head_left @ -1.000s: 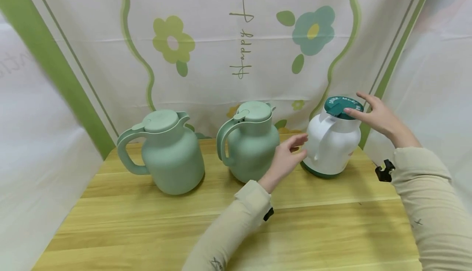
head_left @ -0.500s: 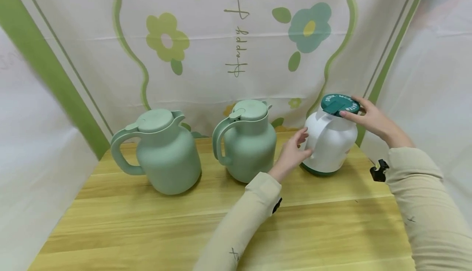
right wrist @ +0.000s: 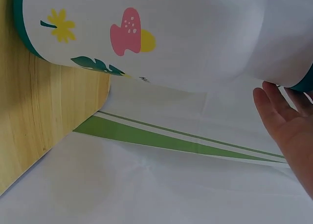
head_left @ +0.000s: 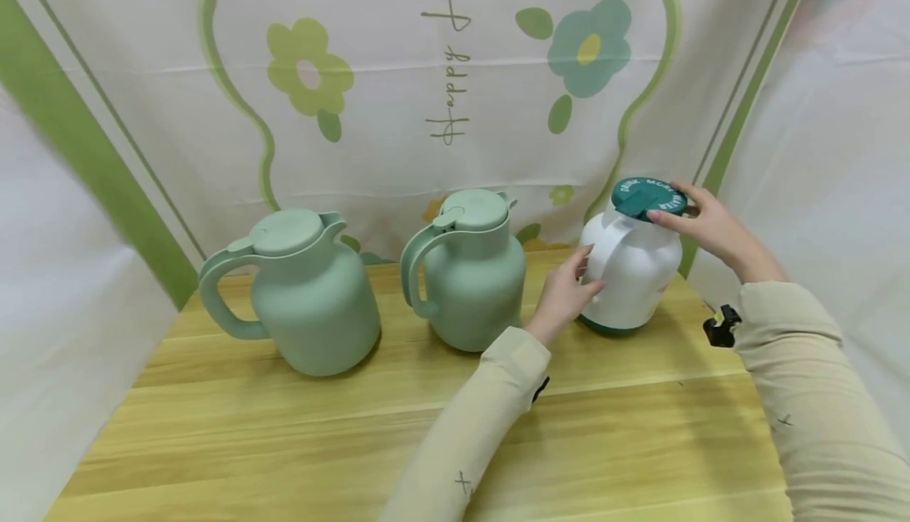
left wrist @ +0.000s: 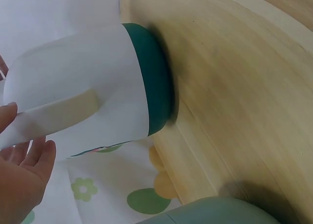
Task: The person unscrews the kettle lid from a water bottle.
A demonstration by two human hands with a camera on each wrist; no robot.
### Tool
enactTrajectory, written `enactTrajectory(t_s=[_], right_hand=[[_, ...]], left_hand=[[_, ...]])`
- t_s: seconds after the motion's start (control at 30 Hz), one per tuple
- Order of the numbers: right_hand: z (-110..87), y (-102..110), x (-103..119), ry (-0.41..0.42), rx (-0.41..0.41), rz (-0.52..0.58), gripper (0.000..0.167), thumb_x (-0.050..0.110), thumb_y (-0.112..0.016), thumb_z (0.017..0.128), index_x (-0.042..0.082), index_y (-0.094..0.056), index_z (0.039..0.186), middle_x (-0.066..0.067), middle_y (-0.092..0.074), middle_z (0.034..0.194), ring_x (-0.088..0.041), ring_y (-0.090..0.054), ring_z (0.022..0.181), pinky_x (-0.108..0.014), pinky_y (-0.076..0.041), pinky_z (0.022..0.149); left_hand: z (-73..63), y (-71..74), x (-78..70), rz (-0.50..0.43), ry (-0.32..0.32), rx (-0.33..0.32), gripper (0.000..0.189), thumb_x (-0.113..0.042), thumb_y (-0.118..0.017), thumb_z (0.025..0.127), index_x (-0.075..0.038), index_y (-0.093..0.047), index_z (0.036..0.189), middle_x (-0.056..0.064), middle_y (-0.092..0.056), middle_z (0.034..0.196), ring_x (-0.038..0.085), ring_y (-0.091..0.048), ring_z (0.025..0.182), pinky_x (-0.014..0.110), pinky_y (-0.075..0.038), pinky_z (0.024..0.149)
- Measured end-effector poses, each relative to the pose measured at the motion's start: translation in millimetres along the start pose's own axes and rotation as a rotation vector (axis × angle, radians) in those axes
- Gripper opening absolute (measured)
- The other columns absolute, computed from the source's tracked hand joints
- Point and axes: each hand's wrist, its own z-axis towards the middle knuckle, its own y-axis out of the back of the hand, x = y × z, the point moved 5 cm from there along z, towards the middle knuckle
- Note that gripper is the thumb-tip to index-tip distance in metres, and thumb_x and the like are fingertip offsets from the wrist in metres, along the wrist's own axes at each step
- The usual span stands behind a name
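Left beige fabric sleeve and right beige fabric sleeve, each with an ink cross, extending over a yellowish wood-grain tabletop. Small black device at the right cuff.

Left hand: partly open, thumb and bent fingers to either side of the broad white handle; whether it grips firmly cannot be told.

Right hand: thumb and fingers drawn in, pinching the rim of a round dark-green lid lettered "DRINK MORE WATER".

White jug, smooth, round-shouldered, with a dark-green base band: upright at the right rear of the tabletop, lid atop the neck. Its side bears a yellow flower motif, a pink white-dotted motif and dark-green leaves.

Sage-green lidded jug, middle: upright, handle leftward, well apart from its neighbours.

Sage-green lidded jug, far left: upright, handle leftward, spout to the right.

Backdrop: white hanging cloth, printed with a lime flower, a blue-green flower and vertical script reading "Happy".
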Motion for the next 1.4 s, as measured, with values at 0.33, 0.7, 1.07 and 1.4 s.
enactTrajectory(t_s=[0.33, 0.7, 1.07, 1.4], right_hand=[[1.6, -2.2, 5.4, 0.009, -0.039, -0.02, 0.091, 0.052, -0.051, 0.092, 0.009, 0.0, 0.154, -0.033, 0.0, 0.155, -0.056, -0.021, 0.135, -0.07, -0.025, 0.103], [2.3, -5.2, 14.6, 0.04, -0.098, -0.115, 0.096, 0.054, -0.054, 0.089, 0.006, -0.003, 0.154, -0.034, -0.008, 0.154, -0.056, -0.019, 0.134, -0.072, -0.021, 0.103], [0.5, -9.9, 8.8, -0.024, 0.004, -0.094, 0.097, 0.058, -0.05, 0.089, 0.017, 0.01, 0.154, -0.035, -0.005, 0.155, -0.06, -0.018, 0.134, -0.073, -0.021, 0.102], [-0.9, -13.6, 21.6, 0.033, -0.049, -0.106, 0.098, 0.055, -0.055, 0.088, 0.01, 0.001, 0.154, -0.03, -0.008, 0.157, -0.054, -0.019, 0.137, -0.07, -0.021, 0.104]], left_hand=[[1.5, 5.8, 2.1, 0.06, -0.007, 0.007, 0.051, -0.011, -0.063, 0.089, -0.018, -0.05, 0.138, 0.009, -0.065, 0.126, 0.018, -0.064, 0.114, 0.026, -0.053, 0.09], [4.6, 18.0, 4.0, 0.011, 0.01, -0.011, 0.054, -0.005, -0.063, 0.086, -0.016, -0.05, 0.138, 0.008, -0.064, 0.128, 0.018, -0.062, 0.112, 0.028, -0.053, 0.09], [2.7, 19.7, 6.2, 0.038, -0.015, -0.006, 0.054, -0.006, -0.064, 0.086, -0.015, -0.05, 0.138, 0.007, -0.065, 0.127, 0.018, -0.063, 0.108, 0.03, -0.052, 0.092], [3.3, 28.9, 8.7, 0.082, -0.071, -0.007, 0.055, -0.003, -0.061, 0.085, -0.01, -0.05, 0.138, 0.011, -0.067, 0.12, 0.015, -0.061, 0.099, 0.022, -0.05, 0.086]])
